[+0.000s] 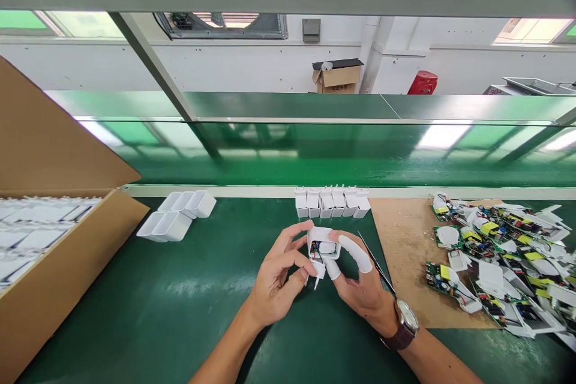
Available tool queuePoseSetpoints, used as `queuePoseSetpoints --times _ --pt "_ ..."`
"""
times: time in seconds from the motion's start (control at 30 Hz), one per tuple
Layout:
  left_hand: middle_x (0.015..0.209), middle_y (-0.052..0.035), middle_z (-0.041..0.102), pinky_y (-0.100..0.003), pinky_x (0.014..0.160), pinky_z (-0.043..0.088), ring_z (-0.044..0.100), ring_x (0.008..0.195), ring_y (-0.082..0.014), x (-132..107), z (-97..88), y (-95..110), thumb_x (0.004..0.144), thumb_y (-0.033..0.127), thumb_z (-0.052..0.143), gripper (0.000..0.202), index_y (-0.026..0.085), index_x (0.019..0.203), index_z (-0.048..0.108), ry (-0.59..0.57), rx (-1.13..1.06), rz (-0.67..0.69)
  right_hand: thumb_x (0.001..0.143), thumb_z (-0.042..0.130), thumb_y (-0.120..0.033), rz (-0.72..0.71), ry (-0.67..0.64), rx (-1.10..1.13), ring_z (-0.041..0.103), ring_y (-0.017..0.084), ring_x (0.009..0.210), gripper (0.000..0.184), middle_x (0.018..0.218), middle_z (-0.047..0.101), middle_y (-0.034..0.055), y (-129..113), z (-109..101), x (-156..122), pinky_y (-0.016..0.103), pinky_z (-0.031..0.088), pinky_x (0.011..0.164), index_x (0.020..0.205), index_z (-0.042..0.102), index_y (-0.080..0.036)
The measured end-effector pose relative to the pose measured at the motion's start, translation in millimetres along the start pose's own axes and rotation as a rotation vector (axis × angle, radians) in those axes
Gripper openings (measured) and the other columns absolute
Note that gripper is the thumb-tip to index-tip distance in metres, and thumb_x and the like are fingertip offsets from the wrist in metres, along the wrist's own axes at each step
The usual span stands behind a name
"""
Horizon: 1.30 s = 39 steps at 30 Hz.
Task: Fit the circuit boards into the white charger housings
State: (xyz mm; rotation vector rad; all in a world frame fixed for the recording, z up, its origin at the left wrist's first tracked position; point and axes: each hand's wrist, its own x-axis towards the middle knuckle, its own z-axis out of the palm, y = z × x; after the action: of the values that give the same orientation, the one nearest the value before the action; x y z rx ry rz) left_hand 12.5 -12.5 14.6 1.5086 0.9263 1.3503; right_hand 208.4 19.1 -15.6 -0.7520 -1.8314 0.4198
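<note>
In front of me a white plastic adapter housing (318, 235) is held with its open side facing me. Inside it a circuit board with dark parts and wires (316, 248) partly shows. A small white plug piece with metal pins (319, 269) hangs at its lower edge, joined by thin wires. My right hand (364, 288), with white finger cots on the thumb and index finger, grips the housing from the right. My left hand (279, 276) is closed, thumb and a finger pinching at the plug piece, another fingertip against the housing. Black tweezers (377, 264) lie beside my right hand.
Behind my hands stands a row of white housings (332, 203). More white housings (173, 219) sit at left, near a cardboard box (96, 240) of white parts. At right, a brown board (400, 246) bears heaped circuit boards (504, 258) with white pieces.
</note>
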Motion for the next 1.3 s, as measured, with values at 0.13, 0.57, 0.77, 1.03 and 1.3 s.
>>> queuePoseSetpoints --times 0.13,0.57,0.77,1.03,1.3 --pt "0.150 -0.0136 0.052 -0.057 0.118 0.044 0.059 0.133 -0.0357 0 0.2 2 0.100 0.032 0.060 0.027 0.020 0.084 0.079 -0.012 -0.020 0.014 0.093 0.063 -0.007 0.002 0.014 0.000 0.070 0.026 0.115 0.060 0.124 0.067 0.0123 0 0 1 0.044 0.063 0.096 0.146 0.047 -0.029" --pt "0.154 -0.0145 0.050 -0.049 0.111 0.050 0.051 0.141 -0.0345 -2 -3.7 -11 0.092 0.022 0.067 0.036 0.026 0.128 0.064 0.019 -0.017 -0.074 0.094 0.060 -0.010 0.074 -0.106 0.067 0.067 0.024 0.120 0.055 0.130 0.066 0.0129 3 -4 3 0.043 0.060 0.102 0.145 0.046 -0.026" --pt "0.137 -0.0128 0.064 -0.043 0.101 0.054 0.064 0.118 -0.0271 -3 -9.9 -33 0.085 0.011 0.063 0.080 0.029 0.159 0.039 -0.213 0.415 -0.145 0.101 0.044 -0.007 -0.003 -0.282 0.203 0.061 0.021 0.131 0.046 0.137 0.065 0.0095 9 -1 2 0.041 0.055 0.109 0.140 0.054 -0.028" --pt "0.120 -0.0115 0.065 -0.047 0.094 0.047 0.055 0.113 -0.0298 -1 -12.4 -40 0.075 0.001 0.054 0.080 0.020 0.152 0.042 -0.229 0.844 -0.017 0.084 0.070 -0.023 0.309 -0.551 0.029 0.063 0.024 0.091 0.030 0.098 0.065 0.0049 -10 0 1 0.041 0.056 0.081 0.110 0.056 -0.022" --pt "0.095 -0.0038 0.065 -0.040 0.082 0.044 0.053 0.088 -0.0232 7 -8.2 -37 0.077 0.016 0.061 0.018 0.022 0.094 0.058 -0.347 0.801 -0.128 0.081 0.065 -0.020 0.435 -0.602 0.003 0.051 0.017 0.073 0.022 0.091 0.053 0.0008 -13 9 -3 0.030 0.043 0.066 0.089 0.045 -0.024"
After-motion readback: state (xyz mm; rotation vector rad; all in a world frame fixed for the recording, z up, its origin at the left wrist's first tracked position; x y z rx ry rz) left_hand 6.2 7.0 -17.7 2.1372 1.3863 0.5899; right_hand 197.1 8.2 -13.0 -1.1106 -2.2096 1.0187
